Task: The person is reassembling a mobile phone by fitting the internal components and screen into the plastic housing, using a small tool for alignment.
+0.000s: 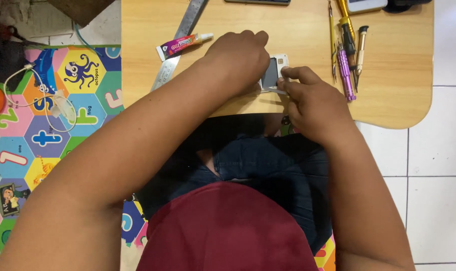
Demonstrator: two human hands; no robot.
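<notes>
A small white phone (pixel 276 70) with a dark middle lies near the front edge of a low wooden table (pixel 393 95). My left hand (pixel 238 57) covers its left side and holds it down. My right hand (pixel 310 100) pinches a thin flat tool (pixel 274 90) at the phone's lower edge. Most of the phone is hidden under my fingers.
A glue tube (pixel 183 44) and a steel ruler (pixel 180 42) lie at the table's left. Several screwdrivers and tweezers (pixel 346 50) lie at the right. Another phone (pixel 366 5) sits at the far edge. A colourful play mat (pixel 47 130) with a white cable (pixel 37 95) covers the floor at left.
</notes>
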